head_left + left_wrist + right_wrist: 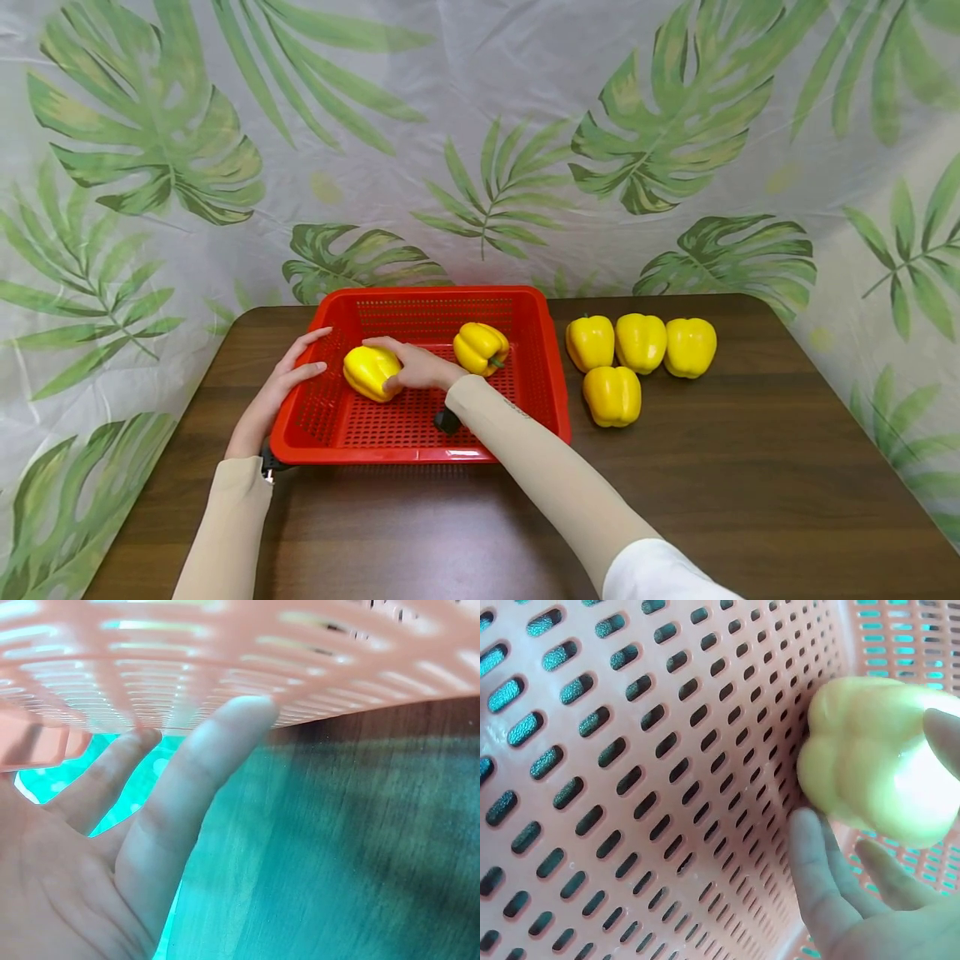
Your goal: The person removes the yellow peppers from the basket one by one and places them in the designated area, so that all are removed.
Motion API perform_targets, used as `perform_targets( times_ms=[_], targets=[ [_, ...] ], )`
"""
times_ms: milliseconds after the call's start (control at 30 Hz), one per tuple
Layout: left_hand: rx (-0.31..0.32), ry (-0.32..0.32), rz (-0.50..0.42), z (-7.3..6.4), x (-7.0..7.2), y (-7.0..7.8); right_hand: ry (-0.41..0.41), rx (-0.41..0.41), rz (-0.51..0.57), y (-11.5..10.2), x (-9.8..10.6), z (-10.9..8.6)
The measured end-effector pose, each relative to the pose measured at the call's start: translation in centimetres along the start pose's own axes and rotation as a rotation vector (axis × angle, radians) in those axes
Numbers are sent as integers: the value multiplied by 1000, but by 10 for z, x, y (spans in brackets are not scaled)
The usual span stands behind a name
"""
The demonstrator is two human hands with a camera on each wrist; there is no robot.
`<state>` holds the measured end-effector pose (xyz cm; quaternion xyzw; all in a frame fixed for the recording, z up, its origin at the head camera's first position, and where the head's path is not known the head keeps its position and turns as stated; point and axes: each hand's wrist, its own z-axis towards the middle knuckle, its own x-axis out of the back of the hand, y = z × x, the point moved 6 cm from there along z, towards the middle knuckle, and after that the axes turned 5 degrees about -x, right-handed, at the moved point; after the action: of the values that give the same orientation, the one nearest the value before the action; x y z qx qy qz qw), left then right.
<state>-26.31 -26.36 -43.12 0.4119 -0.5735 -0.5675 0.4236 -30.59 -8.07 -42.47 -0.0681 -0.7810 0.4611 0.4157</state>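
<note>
The right hand (420,367) curls thumb and fingers round a glossy, lobed pepper (366,372) inside the red plastic basket (390,456), near its left side. The left hand (281,382), fingers spread, touches that slotted side (its rim is smooth). Further right inside lies a green-stemmed second pepper (478,347); four more peppers (612,397) cluster outside on the wood-grained table (750,483).

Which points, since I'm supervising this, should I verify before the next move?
Red perforated plastic basket upright on brown wooden table: ok.
Left hand at basket's left side: ok.
Right hand free: not ok, it holds the glossy yellow bell pepper at basket's left.
That pepper resting on basket floor: cannot tell.
Room for another pepper: ok, bare floor shows at front.
Four more yellow bell peppers reachable: probably ok, right of basket.
</note>
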Motion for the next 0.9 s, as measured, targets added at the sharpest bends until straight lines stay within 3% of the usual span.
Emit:
perform_targets(
  times_ms=[300,500,900],
  targets=[
    [3,1,3,0,1,-1,1,22,45,-1,-1,-2],
    [3,1,1,0,0,-1,-33,-7,62,1,-2,-4],
    [-2,5,6,0,1,-1,-26,-15,270,4,0,-4]
  ],
)
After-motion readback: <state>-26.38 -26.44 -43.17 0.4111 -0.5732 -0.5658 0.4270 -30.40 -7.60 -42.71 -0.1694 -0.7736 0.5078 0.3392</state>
